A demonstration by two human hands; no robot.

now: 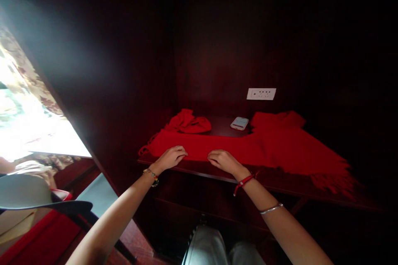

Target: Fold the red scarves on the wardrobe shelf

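Note:
A long red fringed scarf [273, 149] lies spread across a dark wooden shelf [217, 176]. My left hand [171, 157] rests on the scarf's near edge, fingers curled down onto the cloth. My right hand [224, 160] sits beside it, a hand's width to the right, fingers bent and pressing the same edge. Both wrists wear bracelets. Whether the fingers pinch the cloth or only press it is unclear.
A crumpled red cloth [189, 123] lies at the back left of the shelf, a phone [239, 123] at the back middle. A white socket plate [261, 93] is on the dark back wall. Left, a chair [37, 198] and a bright window.

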